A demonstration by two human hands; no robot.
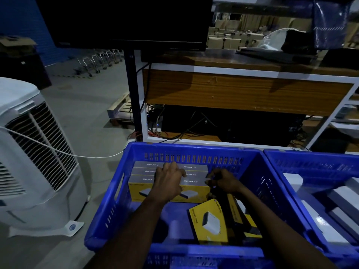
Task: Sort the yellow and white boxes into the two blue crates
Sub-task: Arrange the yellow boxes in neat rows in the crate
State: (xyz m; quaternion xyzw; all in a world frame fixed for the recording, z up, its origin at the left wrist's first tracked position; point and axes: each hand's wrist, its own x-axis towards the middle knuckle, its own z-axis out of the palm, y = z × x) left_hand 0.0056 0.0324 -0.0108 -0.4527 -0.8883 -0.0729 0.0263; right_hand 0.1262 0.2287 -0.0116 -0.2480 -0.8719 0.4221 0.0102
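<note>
Down in the left crate (194, 158) both hands are at work. The left hand (169, 179) lies on top of the yellow boxes (141, 191), which stand in a tight row against the far wall. Its fingers are bent over the row, but I cannot tell whether its grip has closed on one. The right hand (223, 181) has its grip closed round the top of an upright box (235, 210), which is yellow with a dark edge and stands on end near the crate's right wall. Just beside it, touching or nearly so, a tilted box (208, 222) leans with its printed face up and crowds the space below the right wrist. The left forearm crosses the bare crate floor in front of the row.

The right crate (310, 154) sits wall to wall with the left one and holds white boxes (322, 226) lying at loose angles. The two blue walls stand between the hands and those boxes.

Beyond the crates is a wooden bench (242, 90) in a white frame, with cables (174, 133) tangled underneath. A dark monitor (126, 22) hangs on a pole (134, 94) above its left end. A white air cooler (29, 152) stands to the left on the floor, its cord (58, 150) running toward the crate, and a pallet (120, 111) lies farther back
</note>
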